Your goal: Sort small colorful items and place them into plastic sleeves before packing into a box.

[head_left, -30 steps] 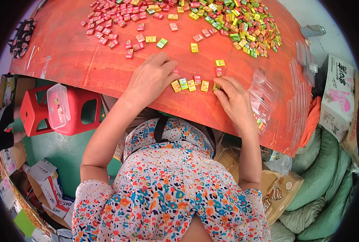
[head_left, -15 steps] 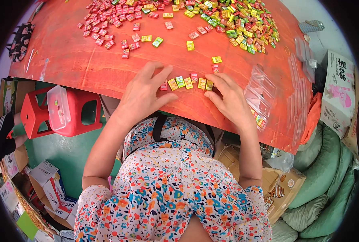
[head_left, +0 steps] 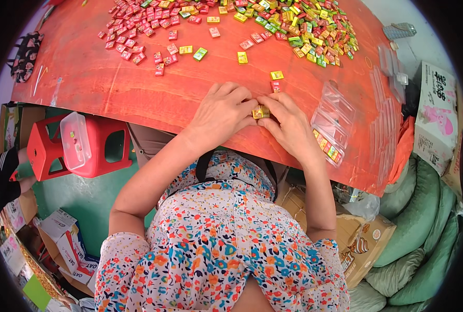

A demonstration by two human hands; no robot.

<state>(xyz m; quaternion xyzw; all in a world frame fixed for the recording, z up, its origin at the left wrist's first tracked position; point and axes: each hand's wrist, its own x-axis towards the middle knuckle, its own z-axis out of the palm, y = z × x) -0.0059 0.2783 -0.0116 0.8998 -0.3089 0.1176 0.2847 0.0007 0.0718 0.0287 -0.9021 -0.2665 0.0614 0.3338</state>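
Small candy-like boxes in a row lie near the table's front edge, and two yellow boxes (head_left: 260, 112) show between my hands. My left hand (head_left: 219, 113) is closed over the row's left part, its curled fingers hiding the other boxes. My right hand (head_left: 287, 125) pinches the right end with thumb and forefinger. Just beyond its knuckles lie a red box (head_left: 276, 86) and a yellow box (head_left: 277, 75). Beside my right wrist are clear plastic cases (head_left: 336, 109); the nearest one holds a row of several coloured boxes (head_left: 328, 146).
Red boxes (head_left: 138, 21) are scattered at the far left of the red table (head_left: 101, 93), and a mixed heap (head_left: 317, 34) rises at the far right. Long clear plastic pieces (head_left: 381, 130) lie along the right edge. Red stools (head_left: 104, 148) and cartons (head_left: 369, 244) stand below.
Both hands, earlier apart with open fingers at the row's ends, have come together. My left hand moved right and now covers most of the row; my right closed on its end.
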